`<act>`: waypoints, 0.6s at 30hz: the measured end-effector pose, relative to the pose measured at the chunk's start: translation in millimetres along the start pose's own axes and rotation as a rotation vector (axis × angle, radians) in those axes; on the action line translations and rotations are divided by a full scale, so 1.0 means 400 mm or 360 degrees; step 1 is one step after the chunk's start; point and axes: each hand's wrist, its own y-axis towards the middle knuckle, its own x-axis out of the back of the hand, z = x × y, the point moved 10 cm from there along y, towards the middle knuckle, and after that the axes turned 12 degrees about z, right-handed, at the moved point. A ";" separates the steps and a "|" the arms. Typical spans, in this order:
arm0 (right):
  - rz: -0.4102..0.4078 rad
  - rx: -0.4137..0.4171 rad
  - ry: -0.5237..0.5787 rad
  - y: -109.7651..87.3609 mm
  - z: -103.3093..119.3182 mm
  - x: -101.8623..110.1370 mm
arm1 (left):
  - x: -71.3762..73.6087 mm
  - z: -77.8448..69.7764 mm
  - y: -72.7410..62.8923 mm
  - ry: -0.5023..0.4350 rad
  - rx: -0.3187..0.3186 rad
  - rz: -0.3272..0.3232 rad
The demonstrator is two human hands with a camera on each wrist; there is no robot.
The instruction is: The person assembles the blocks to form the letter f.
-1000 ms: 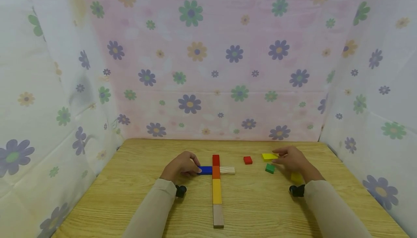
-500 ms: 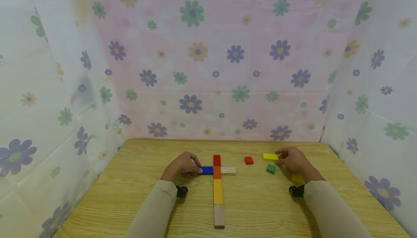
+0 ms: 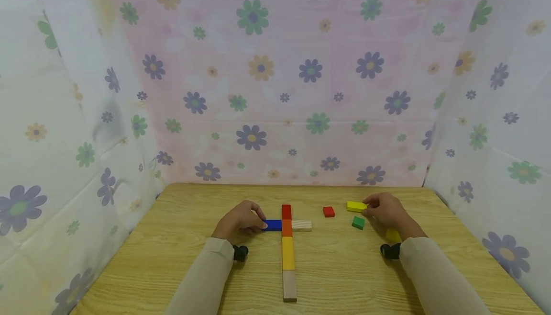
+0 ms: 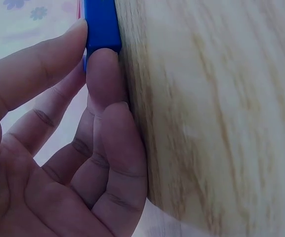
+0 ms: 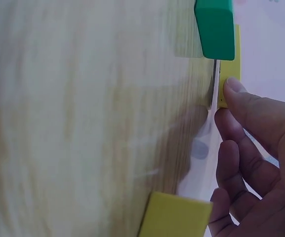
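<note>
My left hand [image 3: 242, 219] holds the outer end of a blue block [image 3: 273, 225] between thumb and fingers; the left wrist view shows the fingertips around that end. The blue block lies against the left side of an orange-red block [image 3: 286, 228] in a cross of blocks. On the right, my right hand [image 3: 387, 210] pinches the near end of a long yellow block [image 3: 356, 206]. In the right wrist view, a thin light gap shows between this yellow block [image 5: 229, 69] and the tabletop. A green block [image 3: 358, 222] lies just in front of it.
The cross also has a red block [image 3: 286, 211], a plain wooden block [image 3: 301, 226], an orange-yellow block [image 3: 288, 253] and a brown block [image 3: 289, 285]. A loose red block [image 3: 328, 211] lies right of it. Another yellow block [image 3: 392, 235] is partly under the right wrist.
The right hand has taken hold of the yellow block's end, and the block has shifted up slightly. The left hand stays on the blue block.
</note>
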 end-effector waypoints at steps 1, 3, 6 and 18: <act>-0.0001 -0.0003 -0.0006 0.001 0.000 0.000 | 0.000 -0.001 0.000 -0.0004 -0.0005 0.0003; -0.0003 -0.0004 -0.0022 0.001 0.004 0.001 | -0.001 -0.002 -0.001 -0.0004 -0.0010 0.0007; -0.0004 -0.0006 -0.0027 0.000 0.013 0.005 | -0.003 -0.001 -0.002 -0.0010 -0.0009 0.0010; -0.0032 0.0118 -0.0121 0.018 0.085 0.014 | -0.003 -0.008 -0.004 0.0028 -0.0013 0.0018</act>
